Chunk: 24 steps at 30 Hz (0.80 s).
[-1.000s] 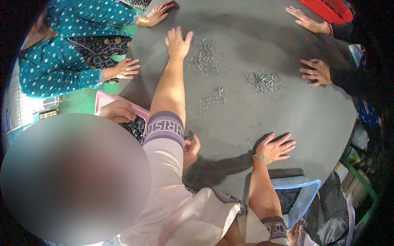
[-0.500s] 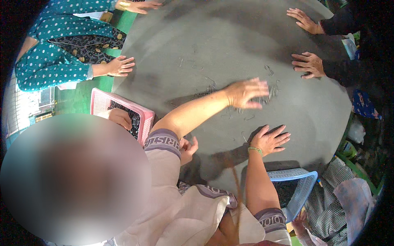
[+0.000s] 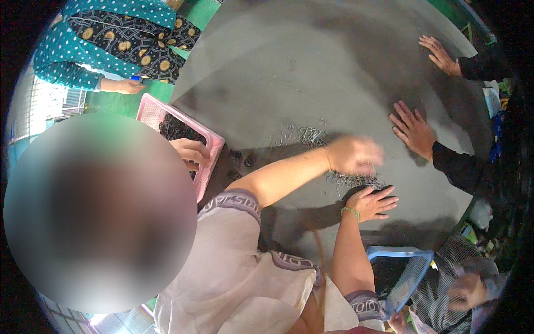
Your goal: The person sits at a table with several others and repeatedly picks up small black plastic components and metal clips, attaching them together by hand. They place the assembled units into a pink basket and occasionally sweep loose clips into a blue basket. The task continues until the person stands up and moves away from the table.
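Note:
My left hand [image 3: 356, 156] is smeared by motion above the grey tabletop [image 3: 334, 61], so its fingers cannot be read. Just below it lies a pile of small bent wire hooks [image 3: 364, 180]. Palm down at the near side of that pile is my right hand [image 3: 369, 204], fingers spread, with a green band round the wrist. A second cluster of wire hooks [image 3: 311, 136] sits beyond my left forearm.
At the left, a co-worker's hand [image 3: 192, 152] is over a pink basket [image 3: 214, 150] of dark small pieces. Across the right side, another person's hands [image 3: 414, 132] rest on the table. A blue basket [image 3: 409, 278] stands near my right forearm. A teal-sleeved person [image 3: 67, 61] stands far left.
My left hand has moved nearer to my right hand, and hooks now lie gathered between them. The teal-sleeved person's hands have left the table. The dark-sleeved hands have shifted.

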### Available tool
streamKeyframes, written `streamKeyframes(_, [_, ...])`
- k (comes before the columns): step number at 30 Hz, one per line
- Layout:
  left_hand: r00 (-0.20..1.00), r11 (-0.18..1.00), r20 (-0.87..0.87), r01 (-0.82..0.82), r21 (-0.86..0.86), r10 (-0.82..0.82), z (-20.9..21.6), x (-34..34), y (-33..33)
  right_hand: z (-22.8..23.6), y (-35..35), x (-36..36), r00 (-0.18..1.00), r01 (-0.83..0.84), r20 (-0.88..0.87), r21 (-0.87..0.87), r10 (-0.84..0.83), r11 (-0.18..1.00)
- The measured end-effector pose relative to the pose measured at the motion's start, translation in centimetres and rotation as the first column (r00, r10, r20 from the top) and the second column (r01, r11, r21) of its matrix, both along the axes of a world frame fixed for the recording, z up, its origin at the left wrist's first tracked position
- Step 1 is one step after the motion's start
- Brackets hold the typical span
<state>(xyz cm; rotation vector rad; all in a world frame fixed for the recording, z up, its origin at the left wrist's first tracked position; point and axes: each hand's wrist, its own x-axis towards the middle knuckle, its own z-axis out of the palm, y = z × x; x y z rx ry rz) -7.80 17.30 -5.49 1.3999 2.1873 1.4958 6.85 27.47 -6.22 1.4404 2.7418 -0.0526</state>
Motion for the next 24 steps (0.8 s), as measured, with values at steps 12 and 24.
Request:
streamKeyframes(12, [0.689, 0.606, -0.329, -0.725, -0.328, 0.646, -2.7, -3.9, -5.8, -1.1, -0.1, 0.1, 0.999, -0.042, 0.010, 0.051, 0.041, 0.998])
streamKeyframes(24, [0.078, -0.146, -0.461, -0.891, -0.431, 0.884, -0.9, 3.7, -12.7, -0.4, -0.3, -0.2, 1.000, -0.022, 0.002, 0.042, 0.021, 0.999])
